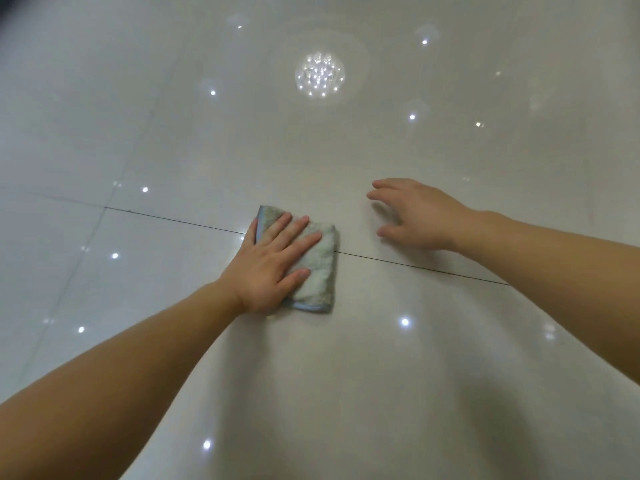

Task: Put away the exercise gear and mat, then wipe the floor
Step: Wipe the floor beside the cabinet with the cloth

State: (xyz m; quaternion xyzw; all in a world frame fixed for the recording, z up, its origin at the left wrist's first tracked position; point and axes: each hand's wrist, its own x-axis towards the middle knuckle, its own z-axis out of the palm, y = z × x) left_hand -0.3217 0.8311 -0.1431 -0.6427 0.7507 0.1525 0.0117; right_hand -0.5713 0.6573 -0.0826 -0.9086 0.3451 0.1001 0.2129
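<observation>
— What is found nearest?

— Bare glossy floor [346, 393] is seen, pale tile, with two forearms reaching out over it.

— And where is the cloth [322, 282] placed?

— It is laid folded on the tile under the left hand [273, 261], across a dark grout line [433, 268]. Its long axis runs from near to far, tipped a little leftward. The fingers are held straight and spread, and the cloth is pressed flat, not pinched; its right edge and near corner are left uncovered.

— Which hand is nearer to it?

— The left, which is on it. The right hand [415, 216] is held just beside the cloth, on its right and slightly farther out, fingers loosely spread and nothing gripped. Whether the tile is touched cannot be told.

— So the coming stroke?

— A push away or sideways is judged likely, since unwiped-looking tile lies open on every side.

— And beyond?

— Only more polished tile, in which ceiling lights [319, 75] are mirrored. No gear or mat is seen.
</observation>
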